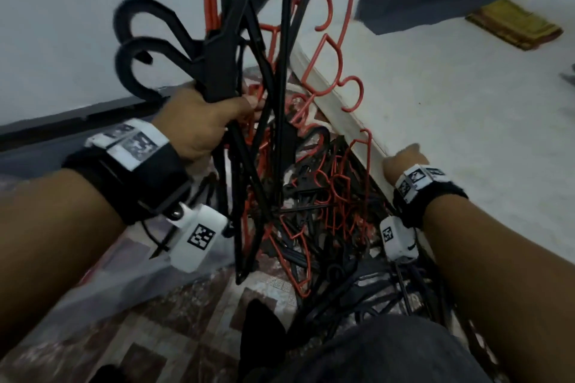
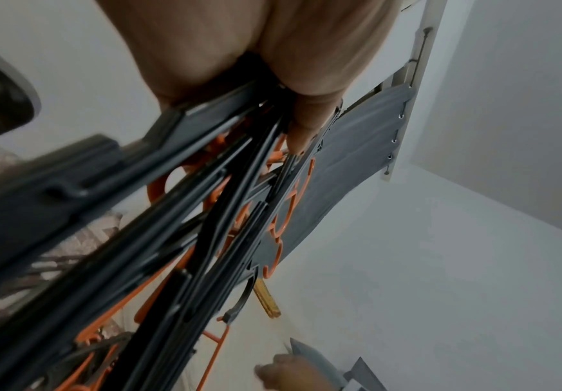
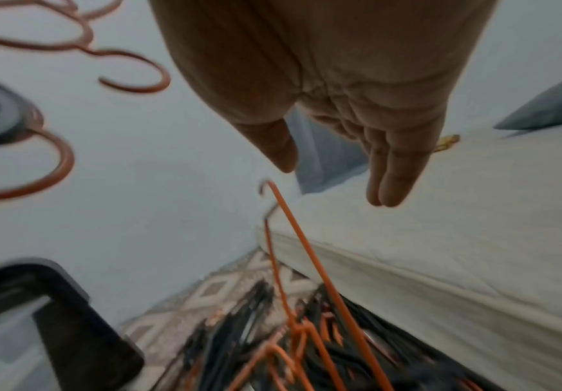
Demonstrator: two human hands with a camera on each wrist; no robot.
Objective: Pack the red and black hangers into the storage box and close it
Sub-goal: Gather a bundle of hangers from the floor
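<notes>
A tangled bundle of black plastic and red wire hangers (image 1: 249, 78) stands lifted above the patterned floor (image 1: 174, 314), gripped near its hooks by the left hand (image 1: 202, 121), whose fingers (image 2: 306, 124) wrap round the stems. More black and red hangers (image 1: 326, 211) lie heaped on the floor against the white mattress edge (image 1: 342, 109). The right hand (image 3: 356, 105) hovers beside that edge, fingers straight and relaxed, holding nothing, above one red wire hanger (image 3: 292, 238).
</notes>
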